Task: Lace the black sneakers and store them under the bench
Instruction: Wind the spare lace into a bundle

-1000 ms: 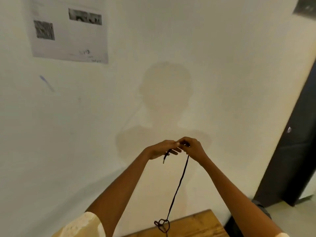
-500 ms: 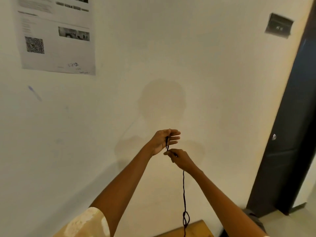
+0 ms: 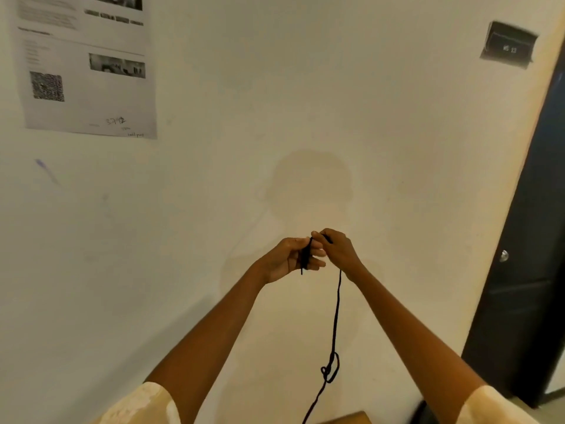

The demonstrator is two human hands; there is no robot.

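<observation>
Item: black shoelace (image 3: 335,316), one strand, hanging from the hands down past the bottom edge of view; a loose knot or loop (image 3: 330,367) sits well below the hands.
Left hand (image 3: 293,258): fingers extended sideways, a few turns of lace wound across them, thumb pressed on the lace.
Right hand (image 3: 339,250): touching the left fingertips, fingers curled, pinching the lace at the top of the hanging strand.
Change: half a second ago the right hand was just below the left; now it is level with it and slightly above, so more lace lies round the left fingers.
Meaning: judged as gathering or untangling the lace; threading not begun.
Sneakers: not in view.
Counter: a wooden corner (image 3: 348,419) far below the hands.
Background: wall notice (image 3: 85,65), dark door (image 3: 526,270).
</observation>
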